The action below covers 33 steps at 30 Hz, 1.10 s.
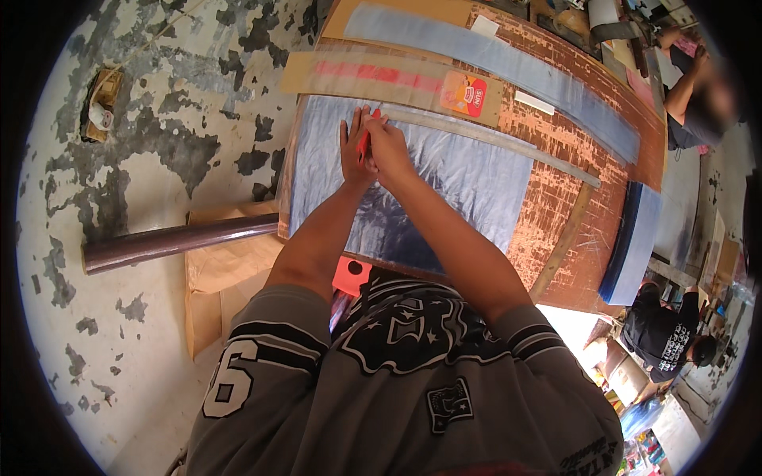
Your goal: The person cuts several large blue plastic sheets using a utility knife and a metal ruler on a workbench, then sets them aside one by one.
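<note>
My right hand is closed around a slim red tool, perhaps a cutter; its working end is hidden. Close against it, my left hand has its fingers stretched out and touches the tool's side. Both hands are over the upper left of a glossy blue-grey sheet, which looks like plastic film and lies flat on the worktable. A long metal straightedge runs from beside my right hand along the sheet's far edge.
The worktable has a scuffed brown top. Beyond the sheet lie a cardboard strip and a long blue strip. A wooden stick and blue stack lie right. A dark roll juts left. Two people are at right.
</note>
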Motion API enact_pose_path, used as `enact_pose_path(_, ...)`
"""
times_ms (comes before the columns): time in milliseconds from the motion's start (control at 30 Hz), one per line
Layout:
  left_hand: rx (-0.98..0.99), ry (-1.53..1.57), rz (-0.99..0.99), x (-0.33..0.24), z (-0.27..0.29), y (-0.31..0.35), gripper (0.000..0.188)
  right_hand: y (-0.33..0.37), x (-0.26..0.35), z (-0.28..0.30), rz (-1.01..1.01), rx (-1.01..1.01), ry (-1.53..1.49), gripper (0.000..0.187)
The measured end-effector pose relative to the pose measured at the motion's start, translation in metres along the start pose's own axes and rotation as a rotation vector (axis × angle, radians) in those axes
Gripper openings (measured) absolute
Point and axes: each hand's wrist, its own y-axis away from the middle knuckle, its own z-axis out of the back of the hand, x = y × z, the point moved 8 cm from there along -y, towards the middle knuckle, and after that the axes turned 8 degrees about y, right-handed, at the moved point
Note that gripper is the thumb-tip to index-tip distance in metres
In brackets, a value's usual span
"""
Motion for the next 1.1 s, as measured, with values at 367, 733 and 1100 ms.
enact_pose_path(367,-0.004,-0.074,0.007,-0.012,0.013,-0.005,0.05,-0.021,-0.024,-0.003,-0.087,-0.045,-0.046,0.039)
enact_pose_path(733,0.012,-0.116,-0.005,-0.004,0.004,-0.003,0.05,-0.027,-0.029,0.0,-0.077,-0.034,-0.025,0.039)
enact_pose_path(1100,0.074,-0.21,-0.01,-0.002,-0.002,-0.002,0.053,-0.026,-0.03,-0.002,-0.053,-0.039,-0.07,0.035)
